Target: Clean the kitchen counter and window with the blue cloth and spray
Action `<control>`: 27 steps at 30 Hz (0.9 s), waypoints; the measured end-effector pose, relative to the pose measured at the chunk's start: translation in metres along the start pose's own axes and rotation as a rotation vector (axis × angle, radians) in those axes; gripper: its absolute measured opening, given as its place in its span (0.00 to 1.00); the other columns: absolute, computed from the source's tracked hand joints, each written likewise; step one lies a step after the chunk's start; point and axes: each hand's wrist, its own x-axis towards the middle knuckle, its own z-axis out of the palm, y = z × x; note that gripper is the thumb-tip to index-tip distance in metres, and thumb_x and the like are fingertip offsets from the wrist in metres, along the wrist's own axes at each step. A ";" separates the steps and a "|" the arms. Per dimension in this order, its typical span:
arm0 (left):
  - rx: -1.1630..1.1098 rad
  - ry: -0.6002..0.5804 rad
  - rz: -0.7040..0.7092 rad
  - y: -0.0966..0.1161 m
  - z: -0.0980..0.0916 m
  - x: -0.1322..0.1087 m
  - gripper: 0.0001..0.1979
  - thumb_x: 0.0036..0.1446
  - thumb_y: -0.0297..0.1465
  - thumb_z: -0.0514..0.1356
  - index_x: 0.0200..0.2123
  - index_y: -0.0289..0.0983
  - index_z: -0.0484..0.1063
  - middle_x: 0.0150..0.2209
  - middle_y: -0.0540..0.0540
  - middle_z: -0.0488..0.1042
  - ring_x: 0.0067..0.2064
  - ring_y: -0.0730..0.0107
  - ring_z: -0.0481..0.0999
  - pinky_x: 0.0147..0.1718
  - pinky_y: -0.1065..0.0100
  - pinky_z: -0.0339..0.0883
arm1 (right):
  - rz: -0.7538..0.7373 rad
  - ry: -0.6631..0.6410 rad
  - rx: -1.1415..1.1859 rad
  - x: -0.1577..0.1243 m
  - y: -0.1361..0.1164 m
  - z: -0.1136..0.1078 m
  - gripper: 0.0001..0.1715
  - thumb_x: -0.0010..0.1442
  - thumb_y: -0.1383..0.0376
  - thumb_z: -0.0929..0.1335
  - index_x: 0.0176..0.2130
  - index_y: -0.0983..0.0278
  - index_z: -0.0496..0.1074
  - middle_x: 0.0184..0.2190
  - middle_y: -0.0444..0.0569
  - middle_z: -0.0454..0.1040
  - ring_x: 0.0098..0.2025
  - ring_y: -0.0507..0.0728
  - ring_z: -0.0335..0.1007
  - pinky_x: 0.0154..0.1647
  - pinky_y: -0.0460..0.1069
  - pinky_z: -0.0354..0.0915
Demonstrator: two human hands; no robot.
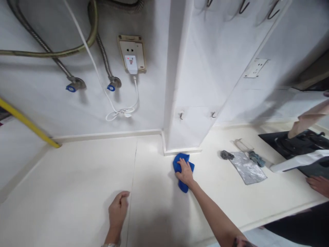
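My right hand [185,172] presses down on a crumpled blue microfibre cloth [183,183], which lies on the white countertop [77,171] near the foot of a wall pillar. The fingers cover the cloth's middle. My left hand [118,209] is on the countertop further left, curled loosely and holding nothing, beside a thin seam in the surface. A sheet of crinkled silver foil [248,168] lies to the right of the cloth, with a grey scourer [227,155] at its left corner.
A bluish-grey rag [257,159] and a clear plastic item [243,145] lie beyond the foil. At the right are a black appliance [295,145] and another person's hand [318,185]. Above are a plugged-in wall socket [131,53], braided hoses, wall hooks and a yellow pipe [25,121].
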 end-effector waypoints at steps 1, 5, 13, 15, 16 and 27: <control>0.025 -0.015 0.018 0.000 0.002 0.001 0.17 0.53 0.39 0.51 0.36 0.40 0.78 0.31 0.47 0.81 0.28 0.65 0.76 0.32 0.64 0.69 | -0.040 -0.043 0.031 0.006 -0.015 0.004 0.38 0.47 0.71 0.67 0.58 0.69 0.71 0.70 0.63 0.62 0.74 0.68 0.53 0.75 0.67 0.44; 0.094 -0.041 0.064 -0.001 0.008 0.003 0.16 0.55 0.36 0.51 0.36 0.40 0.79 0.37 0.45 0.83 0.34 0.63 0.78 0.39 0.62 0.70 | -0.226 -0.244 0.167 0.001 -0.067 0.019 0.33 0.45 0.73 0.65 0.52 0.65 0.75 0.68 0.57 0.67 0.73 0.63 0.56 0.76 0.64 0.43; 0.126 -0.035 0.086 -0.008 0.009 -0.001 0.17 0.57 0.35 0.50 0.39 0.38 0.78 0.37 0.45 0.82 0.31 0.66 0.76 0.36 0.64 0.69 | -0.507 -0.672 0.424 -0.106 -0.107 0.020 0.23 0.43 0.71 0.64 0.38 0.57 0.80 0.53 0.43 0.81 0.62 0.57 0.73 0.73 0.56 0.50; 0.122 -0.037 0.082 -0.009 0.009 -0.001 0.18 0.57 0.36 0.49 0.39 0.38 0.77 0.37 0.45 0.82 0.32 0.65 0.77 0.36 0.65 0.69 | -0.517 -0.754 0.471 -0.138 -0.101 0.006 0.24 0.43 0.70 0.64 0.38 0.57 0.80 0.49 0.41 0.83 0.59 0.56 0.75 0.72 0.55 0.52; 0.121 -0.039 0.078 -0.010 0.009 -0.002 0.18 0.57 0.36 0.49 0.39 0.38 0.77 0.37 0.45 0.81 0.33 0.65 0.77 0.36 0.65 0.69 | -0.514 -0.779 0.492 -0.154 -0.094 -0.003 0.25 0.43 0.70 0.63 0.38 0.57 0.81 0.48 0.41 0.84 0.58 0.56 0.76 0.72 0.54 0.52; 0.132 -0.048 -0.002 -0.009 0.008 0.003 0.19 0.54 0.39 0.50 0.39 0.40 0.78 0.33 0.47 0.81 0.34 0.63 0.79 0.40 0.63 0.70 | 0.465 0.012 0.492 -0.240 0.106 -0.164 0.28 0.45 0.64 0.61 0.39 0.64 0.83 0.31 0.53 0.83 0.30 0.62 0.79 0.31 0.52 0.74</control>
